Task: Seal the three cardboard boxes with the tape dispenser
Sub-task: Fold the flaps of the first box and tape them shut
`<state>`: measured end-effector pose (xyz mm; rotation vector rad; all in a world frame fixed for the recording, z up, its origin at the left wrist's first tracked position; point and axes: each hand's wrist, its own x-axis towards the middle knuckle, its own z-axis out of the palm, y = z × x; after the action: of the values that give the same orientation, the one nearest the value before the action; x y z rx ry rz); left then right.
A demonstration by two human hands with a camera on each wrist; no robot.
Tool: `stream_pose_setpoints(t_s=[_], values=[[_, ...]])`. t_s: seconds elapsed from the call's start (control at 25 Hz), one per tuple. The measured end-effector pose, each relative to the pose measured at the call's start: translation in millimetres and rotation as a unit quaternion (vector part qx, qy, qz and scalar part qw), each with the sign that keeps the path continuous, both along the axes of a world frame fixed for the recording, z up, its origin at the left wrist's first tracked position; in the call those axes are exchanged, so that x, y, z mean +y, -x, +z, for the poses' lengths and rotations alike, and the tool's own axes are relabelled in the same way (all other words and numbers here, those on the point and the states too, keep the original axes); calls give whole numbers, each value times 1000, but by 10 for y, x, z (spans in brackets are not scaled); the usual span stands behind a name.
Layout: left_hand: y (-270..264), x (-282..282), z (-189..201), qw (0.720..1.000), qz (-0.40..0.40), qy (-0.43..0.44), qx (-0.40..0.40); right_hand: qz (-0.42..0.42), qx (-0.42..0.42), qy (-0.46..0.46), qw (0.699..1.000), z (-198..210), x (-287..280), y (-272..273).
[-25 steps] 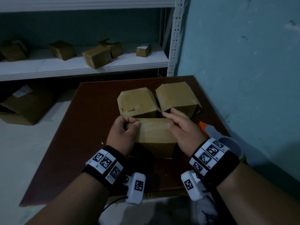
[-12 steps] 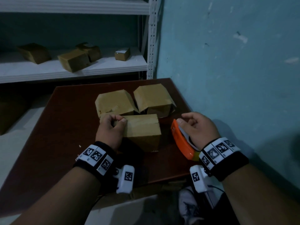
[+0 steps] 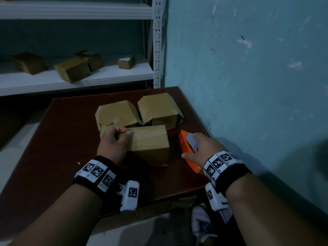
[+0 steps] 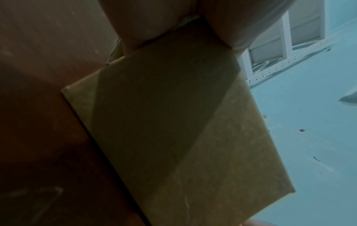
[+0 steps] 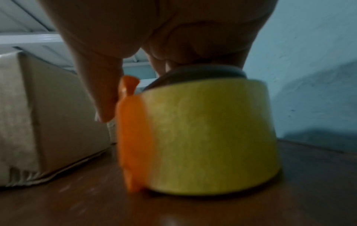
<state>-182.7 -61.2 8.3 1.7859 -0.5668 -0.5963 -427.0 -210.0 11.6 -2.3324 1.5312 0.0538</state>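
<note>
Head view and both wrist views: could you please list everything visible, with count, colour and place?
cardboard boxes: three, tan, on the table, one near and two behind it
tape dispenser: one, orange with a yellowish tape roll, right of the near box
table: one, dark reddish brown, against the wall
shelf boxes: four, brown, on the white shelf
wall: teal, on the right
left hand: grips the near box's left end
right hand: on the dispenser, thumb at its orange side
</note>
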Motion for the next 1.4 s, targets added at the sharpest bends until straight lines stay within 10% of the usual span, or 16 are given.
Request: stream_pose_setpoints(t_s=[0.48,0.64,0.88,1.04,1.4], values=[[-95,47,-11,998,-66,11,9,24,-304,73,950,1186,103,-226],[-116,41,-3,997,-77,14,17,131,-258,36,956,1626,257,-737],[-174,95,-29,993,-94,30,71,185,-97,4,978,1194,247,-1271],[-323,100,161,990,-2,81,117,186,-93,9,978,1186,217,-1266],[-392,194,455,977,-121,62,167,187,-77,23,979,1169,249,-1303]])
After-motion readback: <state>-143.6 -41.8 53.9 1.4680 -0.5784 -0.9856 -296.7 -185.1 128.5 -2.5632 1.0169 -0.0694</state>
